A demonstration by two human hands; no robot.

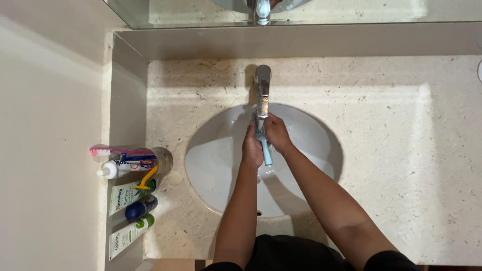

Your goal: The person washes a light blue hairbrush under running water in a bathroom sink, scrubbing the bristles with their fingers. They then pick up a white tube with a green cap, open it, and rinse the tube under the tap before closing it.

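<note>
Rinsing in progress: my left hand [252, 148] is clamped on the light-blue brush handle [266, 152] over the white sink [211, 165], under the chrome faucet [262, 90]. My right hand [276, 133] rubs the brush head, apparently closed on it. Brush not yet set down.

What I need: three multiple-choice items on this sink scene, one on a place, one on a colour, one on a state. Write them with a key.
1. Where do the toiletries stand?
A. left of the basin
B. right of the basin
C. inside the basin

2. What colour is the handle between the hands?
A. red
B. light blue
C. black

3. Where are both hands?
A. on the counter
B. under the tap
C. on the mirror

Key: 1 A, they line the left wall beside the basin. 2 B, it shows pale blue. 3 B, the left hand and right hand meet below the tap.
</note>
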